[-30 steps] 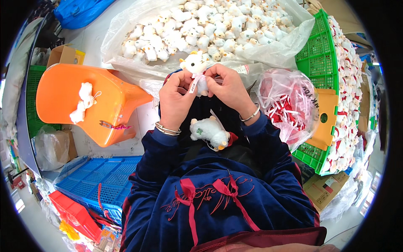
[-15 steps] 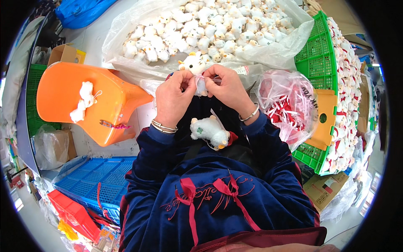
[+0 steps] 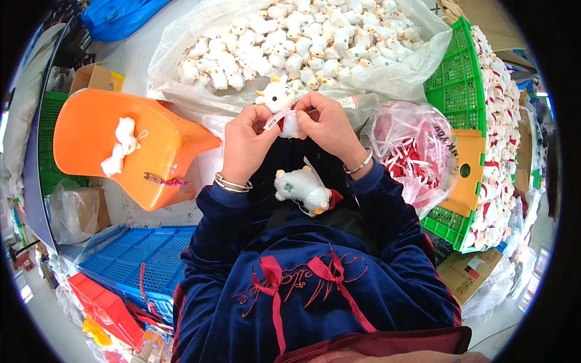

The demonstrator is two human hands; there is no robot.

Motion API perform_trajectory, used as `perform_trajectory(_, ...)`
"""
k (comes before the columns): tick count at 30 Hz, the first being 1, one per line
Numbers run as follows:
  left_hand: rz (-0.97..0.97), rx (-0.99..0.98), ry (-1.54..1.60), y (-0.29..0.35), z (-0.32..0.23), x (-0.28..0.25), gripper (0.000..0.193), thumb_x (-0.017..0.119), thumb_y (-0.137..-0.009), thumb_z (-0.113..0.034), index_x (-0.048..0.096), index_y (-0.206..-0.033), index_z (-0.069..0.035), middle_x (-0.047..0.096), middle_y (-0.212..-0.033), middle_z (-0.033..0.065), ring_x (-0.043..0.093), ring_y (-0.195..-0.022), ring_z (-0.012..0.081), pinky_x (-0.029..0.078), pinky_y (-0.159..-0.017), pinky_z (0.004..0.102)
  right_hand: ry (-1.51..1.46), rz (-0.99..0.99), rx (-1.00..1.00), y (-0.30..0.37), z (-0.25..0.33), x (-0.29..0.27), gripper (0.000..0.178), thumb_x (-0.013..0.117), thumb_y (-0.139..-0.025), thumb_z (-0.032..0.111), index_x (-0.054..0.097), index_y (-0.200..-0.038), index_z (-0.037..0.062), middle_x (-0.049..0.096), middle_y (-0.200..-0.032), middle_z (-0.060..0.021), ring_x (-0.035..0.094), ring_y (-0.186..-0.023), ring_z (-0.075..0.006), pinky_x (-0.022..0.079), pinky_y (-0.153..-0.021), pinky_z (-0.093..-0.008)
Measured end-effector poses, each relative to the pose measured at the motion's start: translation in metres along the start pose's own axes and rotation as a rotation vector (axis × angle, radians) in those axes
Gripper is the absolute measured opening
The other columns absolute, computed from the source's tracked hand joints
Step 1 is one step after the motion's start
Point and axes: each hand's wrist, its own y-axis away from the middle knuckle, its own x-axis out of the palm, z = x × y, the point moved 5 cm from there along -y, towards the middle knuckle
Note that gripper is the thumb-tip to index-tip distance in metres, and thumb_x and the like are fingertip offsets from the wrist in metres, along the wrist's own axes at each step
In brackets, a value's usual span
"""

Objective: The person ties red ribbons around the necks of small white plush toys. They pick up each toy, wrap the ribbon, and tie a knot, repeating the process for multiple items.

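Note:
A small white plush animal (image 3: 278, 94) with yellow-orange ears and dark eyes faces up between my hands. Around its neck runs a red and white ribbon (image 3: 273, 119), whose pale, printed end stands out beside my left fingers. My left hand (image 3: 249, 139) is closed, pinching the ribbon at the toy's left side. On the other side my right hand (image 3: 330, 126) pinches the ribbon close to the toy's body. A second plush animal (image 3: 302, 189), with a green patch and a red ribbon, lies on my lap below my wrists.
Ahead spreads a clear plastic sheet (image 3: 163, 69) heaped with white plush animals. An orange stool (image 3: 78, 127) at left bears a plush piece and small snips (image 3: 156, 178). At right are a bag of ribbons (image 3: 417, 163) and a green crate (image 3: 454, 91) beside plush toys wearing red.
The ribbon at the toy's neck has turned: its red side and printed pale end now show. Both hands stay nearly in place, fingers shifted slightly.

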Motion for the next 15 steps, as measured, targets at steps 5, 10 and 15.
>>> perform_trajectory(5,0.003,-0.270,0.356,-0.002,0.011,-0.001,0.020,0.066,-0.099,-0.021,0.067,-0.094,-0.002,0.071,-0.084,0.0019,0.066,-0.070,0.0087,0.050,-0.064,0.0210,-0.005,0.051,-0.010,-0.002,-0.004,-0.001,0.006,0.060,-0.097,0.003,0.062,-0.100,-0.0026,0.063,-0.082,-0.0013,0.059,-0.066,-0.0059,0.049,-0.058,-0.0224)
perform_trajectory(10,-0.009,-0.380,0.284,-0.012,0.018,-0.002,0.035,0.071,-0.097,-0.033,0.063,-0.107,-0.001,0.069,-0.090,0.0045,0.060,-0.064,0.0065,0.044,-0.053,0.0203,0.033,0.044,-0.033,-0.002,-0.002,-0.001,0.009,0.066,-0.093,0.007,0.066,-0.097,-0.0009,0.064,-0.081,0.0000,0.055,-0.067,-0.0047,0.046,-0.061,-0.0227)
perform_trajectory(15,0.236,-0.385,0.294,-0.017,0.017,0.010,0.042,0.079,-0.090,-0.026,0.059,-0.114,0.001,0.069,-0.093,0.0057,0.060,-0.063,0.0064,0.043,-0.048,0.0203,0.088,0.076,-0.049,-0.002,0.008,-0.008,0.007,0.067,-0.092,0.007,0.067,-0.097,0.0009,0.064,-0.083,-0.0019,0.056,-0.072,-0.0076,0.046,-0.064,-0.0250)
